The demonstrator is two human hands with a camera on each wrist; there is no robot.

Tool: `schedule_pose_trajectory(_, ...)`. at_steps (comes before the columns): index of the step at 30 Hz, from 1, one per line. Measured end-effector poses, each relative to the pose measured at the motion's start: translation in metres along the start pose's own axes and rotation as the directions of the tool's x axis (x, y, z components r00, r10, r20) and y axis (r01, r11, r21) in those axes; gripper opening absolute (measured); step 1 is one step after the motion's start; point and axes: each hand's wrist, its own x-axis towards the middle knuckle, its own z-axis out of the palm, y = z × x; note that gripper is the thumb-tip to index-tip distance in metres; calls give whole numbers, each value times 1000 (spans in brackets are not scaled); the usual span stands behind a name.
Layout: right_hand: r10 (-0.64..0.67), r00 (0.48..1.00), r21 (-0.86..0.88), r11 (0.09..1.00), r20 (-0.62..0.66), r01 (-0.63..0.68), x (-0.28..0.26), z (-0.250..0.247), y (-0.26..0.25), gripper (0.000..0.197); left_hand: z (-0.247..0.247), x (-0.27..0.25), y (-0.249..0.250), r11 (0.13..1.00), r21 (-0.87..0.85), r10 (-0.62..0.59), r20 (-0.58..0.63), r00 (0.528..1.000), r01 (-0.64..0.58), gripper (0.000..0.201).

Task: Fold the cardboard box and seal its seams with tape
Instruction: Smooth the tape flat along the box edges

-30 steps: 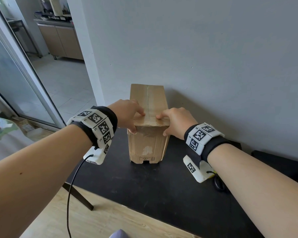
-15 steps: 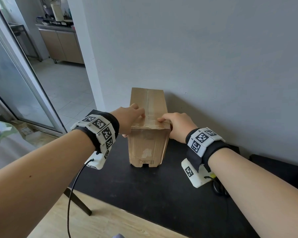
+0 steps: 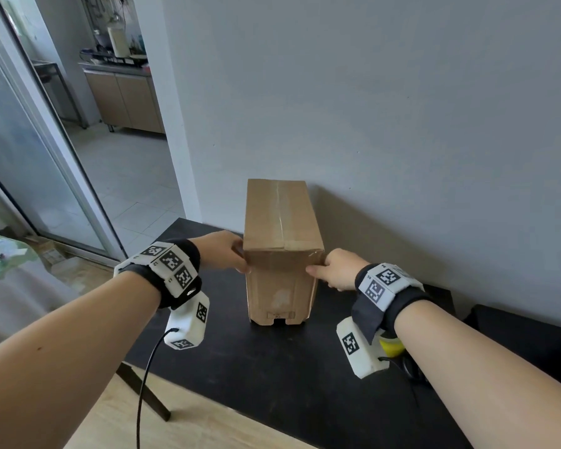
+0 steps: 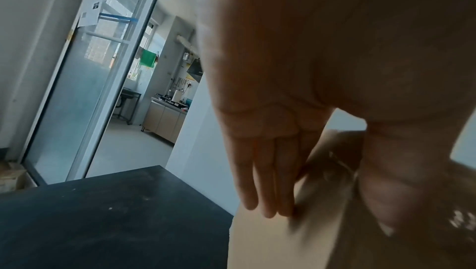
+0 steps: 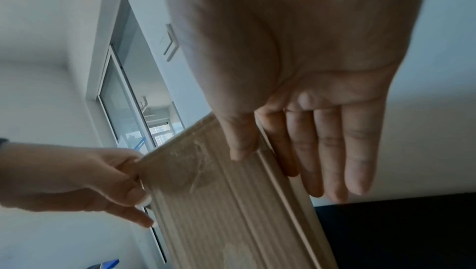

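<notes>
While the cardboard box (image 3: 282,251) stood on the black table (image 3: 272,367) with its long axis running away from the person toward the wall (image 3: 402,124), the left hand (image 3: 222,251) and right hand (image 3: 340,270) clasped its near upper corners from opposite sides, equally close. Each thumb lay on the near face, with straight fingers flat along the side. Clear tape (image 3: 280,212) covered the top seam; the closed box hid any contents.

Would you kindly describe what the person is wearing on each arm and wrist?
Both forearms are bare, with no sleeves. Each wrist carries a black fabric band topped with white blocks printed with black square-patterned markers: left wrist band, right wrist band. A white camera housing with the same markers hangs under each wrist, and a black cable runs from the left one.
</notes>
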Motion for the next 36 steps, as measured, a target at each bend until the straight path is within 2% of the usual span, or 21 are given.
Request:
schedule_pose_trajectory(7, -141, 974, 41, 988, -175, 151, 0, -31, -11, 50, -24, -6, 6, 997, -68, -43, -121, 992, 35, 43)
schedule_pose_trajectory(12, -249, 903, 114, 945, -350, 305, -2, -55, -29, 57, -43, -12, 7, 921, -388, -80, -226, 971, -15, 28)
schedule_pose_trajectory(15, -302, 883, 134, 920, -360, 369, 0, -68, -40, 46, -48, -12, 1, 851, -525, -164, -313, 936, -26, 40)
schedule_pose_trajectory(16, -317, 880, 168, 904, -353, 393, 0, -72, -44, 41, -48, -12, 0, 828, -561, -208, -338, 918, -19, 42)
schedule_pose_trajectory(17, -329, 889, 222, 886, -318, 407, -2, -75, -49, 46, -48, -12, -1, 804, -594, -249, -351, 903, -9, 42)
schedule_pose_trajectory(19, -383, 902, 313, 848, -198, 428, 1, -75, -55, 69, -45, -10, -2, 768, -640, -306, -346, 887, 16, 40)
schedule_pose_trajectory(22, -389, 921, 255, 887, -40, 385, 15, -58, -54, 106, -34, -5, -3, 733, -675, -347, -268, 899, 81, 51)
schedule_pose_trajectory(24, -356, 935, 282, 896, -11, 344, 22, -45, -48, 117, -25, -2, -3, 737, -664, -335, -200, 921, 123, 62)
schedule_pose_trajectory(27, -323, 946, 357, 880, -33, 313, 24, -37, -39, 89, -16, 0, 1, 830, -543, -244, -149, 958, 127, 83)
schedule_pose_trajectory(30, -283, 957, 396, 873, -67, 286, 18, -37, -29, 62, -13, 2, 10, 968, -235, -122, -145, 982, 85, 105)
schedule_pose_trajectory(33, -184, 977, 492, 844, -110, 214, 16, -33, -14, 50, -9, 10, 17, 997, -81, -14, -113, 994, 5, 113)
schedule_pose_trajectory(36, 6, 999, 600, 800, -46, 23, 19, -16, 13, 36, -7, 16, 19, 1000, -19, 0, -103, 995, -2, 125)
